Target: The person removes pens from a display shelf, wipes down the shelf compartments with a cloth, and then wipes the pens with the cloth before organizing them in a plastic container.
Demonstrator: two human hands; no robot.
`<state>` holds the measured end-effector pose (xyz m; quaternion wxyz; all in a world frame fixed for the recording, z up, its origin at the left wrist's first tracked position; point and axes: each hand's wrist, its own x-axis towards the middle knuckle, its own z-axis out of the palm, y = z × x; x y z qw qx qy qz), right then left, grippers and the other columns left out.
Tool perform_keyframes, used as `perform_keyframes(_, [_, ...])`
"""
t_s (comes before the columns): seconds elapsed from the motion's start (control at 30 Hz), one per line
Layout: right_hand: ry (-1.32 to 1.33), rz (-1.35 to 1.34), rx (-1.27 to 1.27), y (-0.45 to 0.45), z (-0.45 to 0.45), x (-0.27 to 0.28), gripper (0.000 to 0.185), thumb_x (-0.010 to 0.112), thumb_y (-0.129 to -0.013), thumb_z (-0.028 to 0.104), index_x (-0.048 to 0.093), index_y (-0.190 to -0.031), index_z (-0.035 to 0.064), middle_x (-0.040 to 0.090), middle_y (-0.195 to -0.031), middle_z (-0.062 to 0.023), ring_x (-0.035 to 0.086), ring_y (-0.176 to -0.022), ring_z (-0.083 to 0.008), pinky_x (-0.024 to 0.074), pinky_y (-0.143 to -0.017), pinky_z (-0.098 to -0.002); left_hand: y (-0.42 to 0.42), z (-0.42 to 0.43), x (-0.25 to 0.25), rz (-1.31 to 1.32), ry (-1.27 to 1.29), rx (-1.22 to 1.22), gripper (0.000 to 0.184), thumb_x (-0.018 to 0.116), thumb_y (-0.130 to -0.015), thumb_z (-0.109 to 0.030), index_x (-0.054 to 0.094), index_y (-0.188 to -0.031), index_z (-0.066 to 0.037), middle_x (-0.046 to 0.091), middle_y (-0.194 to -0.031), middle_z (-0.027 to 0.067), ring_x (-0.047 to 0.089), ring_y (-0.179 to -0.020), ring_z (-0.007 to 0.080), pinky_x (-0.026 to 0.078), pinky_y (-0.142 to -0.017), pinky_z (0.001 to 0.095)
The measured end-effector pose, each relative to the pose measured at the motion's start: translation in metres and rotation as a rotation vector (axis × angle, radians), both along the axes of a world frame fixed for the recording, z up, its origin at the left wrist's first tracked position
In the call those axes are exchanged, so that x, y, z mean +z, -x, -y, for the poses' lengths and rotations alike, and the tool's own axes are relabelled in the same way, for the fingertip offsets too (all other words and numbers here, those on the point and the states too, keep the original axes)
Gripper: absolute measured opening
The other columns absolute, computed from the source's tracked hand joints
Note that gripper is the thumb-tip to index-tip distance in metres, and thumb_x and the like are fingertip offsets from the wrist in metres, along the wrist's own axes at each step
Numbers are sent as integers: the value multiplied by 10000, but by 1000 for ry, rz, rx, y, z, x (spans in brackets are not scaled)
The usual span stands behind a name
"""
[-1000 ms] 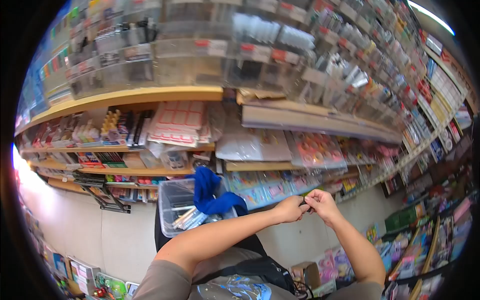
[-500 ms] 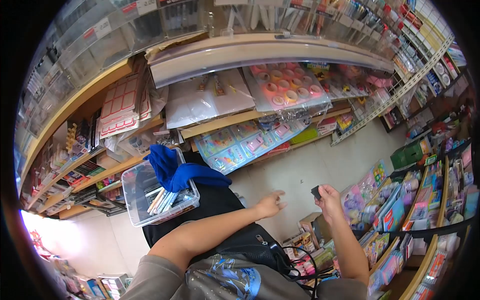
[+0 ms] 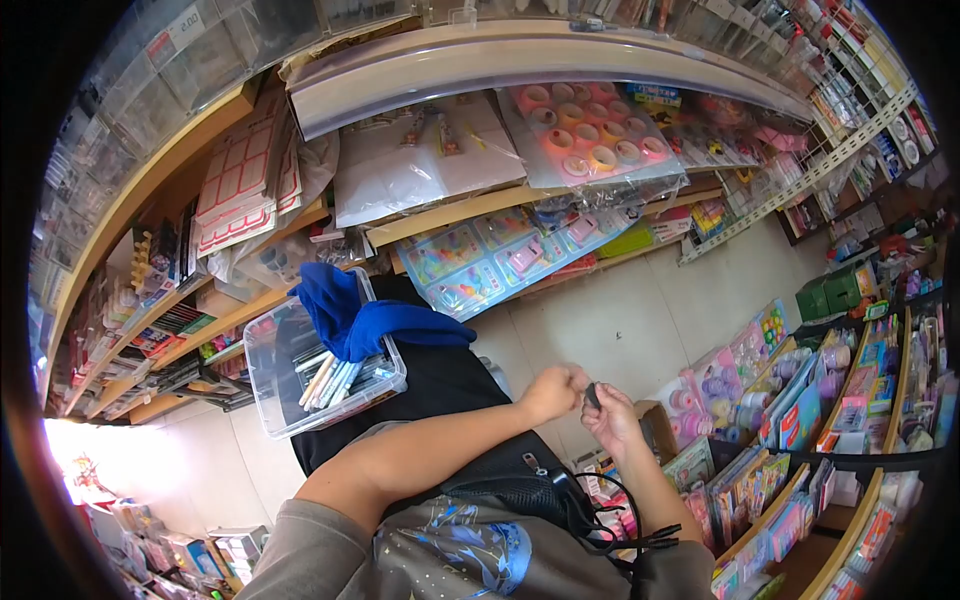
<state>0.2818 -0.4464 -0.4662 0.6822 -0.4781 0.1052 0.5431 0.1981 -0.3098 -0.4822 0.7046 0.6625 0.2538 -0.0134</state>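
Observation:
My right hand [image 3: 612,420] pinches a small dark object [image 3: 592,395] between thumb and fingers. My left hand [image 3: 553,394] is right beside it, its fingers curled toward the object; whether it grips anything is too small to tell. On my lap, to the left, rests a clear plastic box [image 3: 272,398] with several pens [image 3: 330,382] in it. A blue cloth [image 3: 375,325] hangs over the box's rim and onto my black-covered leg.
Shelves [image 3: 450,215] ahead carry white sheets, bagged tape rolls [image 3: 590,130] and blue toy packs [image 3: 500,262]. Above them runs a ledge with a clear edge [image 3: 540,55]. Racks of stationery [image 3: 790,400] stand at the right. Pale floor tiles [image 3: 600,310] lie beyond my hands.
My left hand has moved from apart to beside my right hand, its fingers now curled. My right hand has come left with the dark object. The view has shifted slightly.

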Motion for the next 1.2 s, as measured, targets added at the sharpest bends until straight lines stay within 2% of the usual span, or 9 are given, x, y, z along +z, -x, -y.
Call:
perform_keyframes(0.07, [-39, -99, -14, -6, 7, -6, 113, 567, -872, 178, 518, -837, 83, 475, -679, -12, 388, -559, -110, 320, -494, -226, -3, -9, -20, -175, 42, 196, 152, 546, -867, -129, 571, -865, 21, 561, -614, 66, 552, -567, 155, 457, -549, 274])
perform_keyframes(0.17, [-51, -212, -56, -13, 15, -13, 116, 567, -872, 180, 515, -826, 87, 445, -656, -4, 374, -558, -112, 314, -490, -231, 4, -21, -42, 26, -240, 110, 140, 560, -828, -70, 573, -927, 27, 584, -670, 93, 579, -626, 192, 482, -617, 291])
perform_keyframes(0.2, [-45, -247, -68, -13, 15, -15, 117, 567, -871, 180, 513, -823, 88, 436, -650, -2, 371, -559, -113, 313, -489, -233, 4, -13, -53, 140, -285, 86, 264, 502, -730, 36, 561, -985, 0, 587, -874, 147, 591, -836, 243, 473, -724, 326])
perform_keyframes(0.33, [-15, -305, -56, -12, 13, -18, 108, 562, -874, 186, 527, -854, 86, 464, -672, -8, 395, -579, -113, 319, -499, -231, 12, 8, 2, 257, -267, -53, 349, 655, -737, -81, 537, -1065, -61, 495, -1017, 151, 541, -912, 290, 449, -790, 351])
perform_keyframes(0.43, [17, -262, -7, -7, 11, -14, 129, 564, -876, 197, 534, -894, 72, 497, -711, -16, 422, -599, -116, 334, -512, -230, 10, 0, 20, 446, -515, -89, 277, 650, -736, -81, 569, -1001, -69, 520, -957, 132, 537, -888, 305, 438, -791, 357])
perform_keyframes(0.53, [-2, -184, 41, -4, 8, -10, 163, 568, -875, 195, 534, -949, 54, 527, -753, -26, 465, -632, -125, 376, -546, -235, 8, -5, 7, 361, -588, -237, 120, 620, -783, -91, 599, -887, -37, 550, -847, 114, 553, -799, 223, 452, -681, 321])
perform_keyframes(0.7, [61, 278, 84, 12, -1, 1, 189, 554, -877, 174, 520, -1002, 37, 554, -785, -43, 529, -690, -144, 453, -642, -259, 6, -4, -18, 204, -158, -13, 61, 615, -782, -83, 608, -782, -22, 572, -701, 42, 540, -641, 144, 436, -583, 274])
perform_keyframes(0.83, [24, 218, 80, 7, 2, -5, 142, 554, -858, 112, 525, -970, 30, 559, -777, -53, 534, -691, -142, 459, -661, -265, 8, -11, 2, -6, 231, 7, 77, 637, -772, -114, 624, -776, -39, 586, -700, 1, 528, -638, 83, 429, -573, 230])
perform_keyframes(1.2, [-51, 112, -18, -2, 5, 0, 76, 568, -829, 58, 534, -886, 22, 539, -735, -50, 520, -648, -137, 438, -588, -255, 10, -24, -17, -188, 375, 220, 125, 565, -826, -120, 613, -851, -7, 553, -690, 18, 514, -613, 99, 444, -576, 224])
